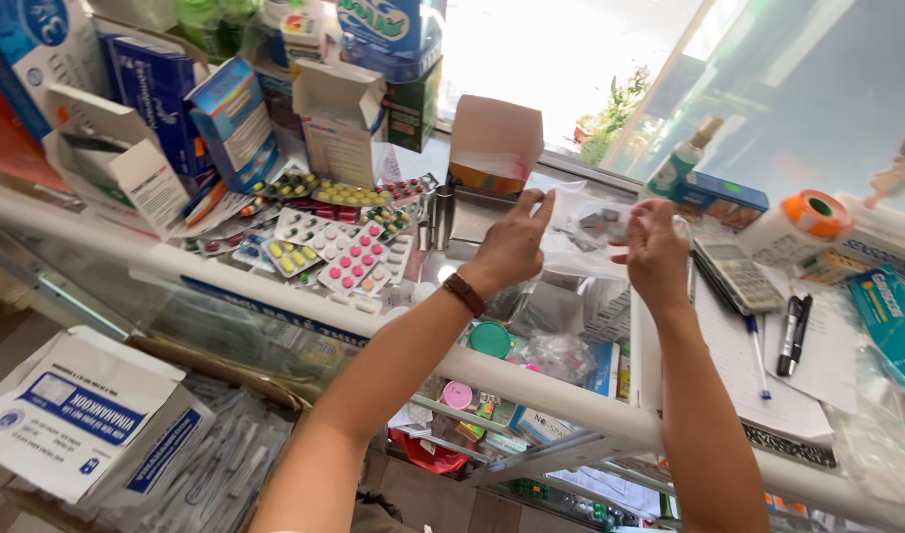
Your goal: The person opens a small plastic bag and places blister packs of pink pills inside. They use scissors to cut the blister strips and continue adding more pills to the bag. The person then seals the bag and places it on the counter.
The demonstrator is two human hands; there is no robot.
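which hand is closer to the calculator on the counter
Right. The right hand sits just left of the calculator, almost beside it, pinching a clear plastic bag. The left hand grips the bag's far edge, further left of the calculator.

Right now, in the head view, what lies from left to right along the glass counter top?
White open carton → pill blister packs → left hand → clear plastic bag → right hand → calculator → black pens → orange tape roll.
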